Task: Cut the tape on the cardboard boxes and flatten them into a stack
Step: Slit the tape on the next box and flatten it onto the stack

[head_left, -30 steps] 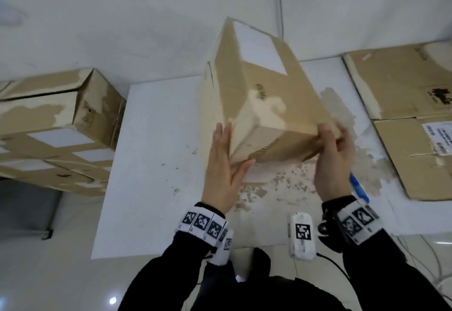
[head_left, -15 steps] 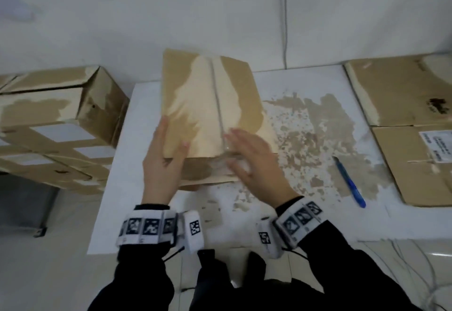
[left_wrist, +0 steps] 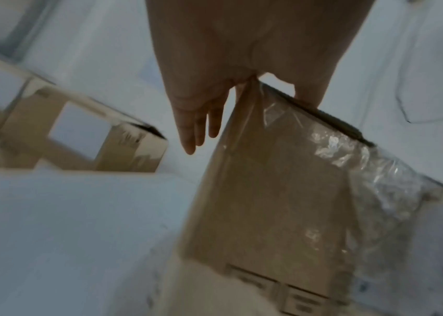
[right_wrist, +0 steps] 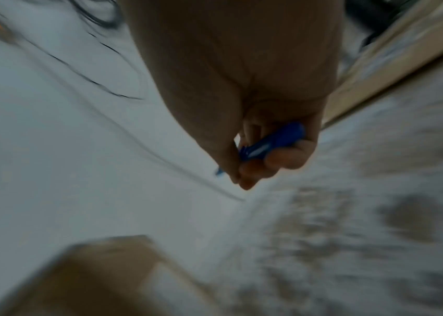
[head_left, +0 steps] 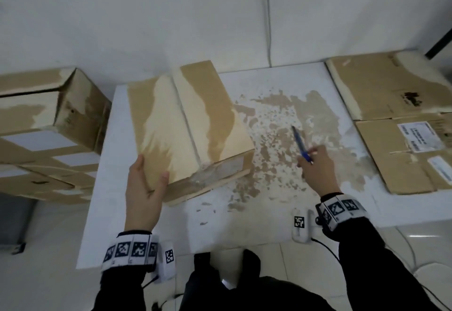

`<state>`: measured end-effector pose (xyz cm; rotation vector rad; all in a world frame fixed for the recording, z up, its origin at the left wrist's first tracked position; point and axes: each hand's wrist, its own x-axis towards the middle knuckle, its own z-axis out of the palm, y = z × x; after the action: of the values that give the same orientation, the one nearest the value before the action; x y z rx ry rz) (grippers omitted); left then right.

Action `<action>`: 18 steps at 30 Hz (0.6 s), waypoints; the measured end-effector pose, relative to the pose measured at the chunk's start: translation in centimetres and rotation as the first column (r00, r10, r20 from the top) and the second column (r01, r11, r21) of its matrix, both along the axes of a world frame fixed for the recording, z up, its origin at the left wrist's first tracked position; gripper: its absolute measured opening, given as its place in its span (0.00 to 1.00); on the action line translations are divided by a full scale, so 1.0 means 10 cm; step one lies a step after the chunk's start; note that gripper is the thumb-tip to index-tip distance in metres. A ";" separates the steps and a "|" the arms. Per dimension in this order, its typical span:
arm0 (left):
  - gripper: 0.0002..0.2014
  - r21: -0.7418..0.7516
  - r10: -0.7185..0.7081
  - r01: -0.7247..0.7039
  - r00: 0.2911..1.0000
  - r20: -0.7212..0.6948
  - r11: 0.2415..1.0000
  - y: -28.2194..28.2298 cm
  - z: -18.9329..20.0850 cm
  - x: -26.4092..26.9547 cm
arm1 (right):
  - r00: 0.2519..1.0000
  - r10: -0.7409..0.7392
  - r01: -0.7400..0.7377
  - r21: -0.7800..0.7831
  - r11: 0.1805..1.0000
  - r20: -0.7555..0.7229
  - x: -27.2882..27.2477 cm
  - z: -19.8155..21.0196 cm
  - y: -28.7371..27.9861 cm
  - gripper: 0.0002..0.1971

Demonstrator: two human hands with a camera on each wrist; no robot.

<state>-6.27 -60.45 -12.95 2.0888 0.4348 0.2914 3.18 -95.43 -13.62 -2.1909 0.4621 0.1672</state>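
Fingers of the right hand [head_left: 315,164] pinched the blue utility knife [head_left: 300,144]; the left hand [head_left: 144,188] clasped the near left corner of the taped cardboard box [head_left: 188,124] at the table's [head_left: 244,225] left edge. Best practice: steady the box, draw the blade along the centre seam tape [head_left: 187,124], shallow, away from the holding hand.

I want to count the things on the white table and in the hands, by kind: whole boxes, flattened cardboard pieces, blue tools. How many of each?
Whole boxes: 1, the box, which the left hand holds at its near corner.
Flattened cardboard pieces: 2, the upper piece and the lower piece.
Blue tools: 1, the blue tool in the right hand.
Total: 4.
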 end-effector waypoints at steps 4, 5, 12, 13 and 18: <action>0.40 0.343 -0.188 0.213 0.976 -0.105 0.915 0.26 0.10 0.12 | 0.921 0.379 -0.388 0.100 0.916 0.095 0.18 0.80 1.01 0.08; 0.39 0.407 -0.238 0.257 0.966 -0.098 0.877 0.34 0.14 0.18 | 0.891 0.446 -0.454 0.117 0.883 0.087 0.26 0.94 1.26 0.07; 0.44 0.599 -0.445 0.455 0.878 -0.177 0.659 0.66 0.25 0.79 | 0.758 0.646 -0.641 -0.295 0.708 -0.096 1.02 1.26 2.56 0.18; 0.44 0.595 -0.464 0.492 0.859 -0.216 0.636 0.68 0.22 0.82 | 0.756 0.642 -0.640 -0.346 0.686 -0.126 1.11 1.24 2.67 0.19; 0.41 0.559 -0.483 0.473 0.864 -0.143 0.681 0.71 0.08 0.82 | 0.756 0.626 -0.626 -0.494 0.604 -0.193 1.36 1.06 2.94 0.18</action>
<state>1.93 -53.35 -12.19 2.7038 -0.2768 0.1280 16.81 -66.00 -3.01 -2.8365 -0.3579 0.4678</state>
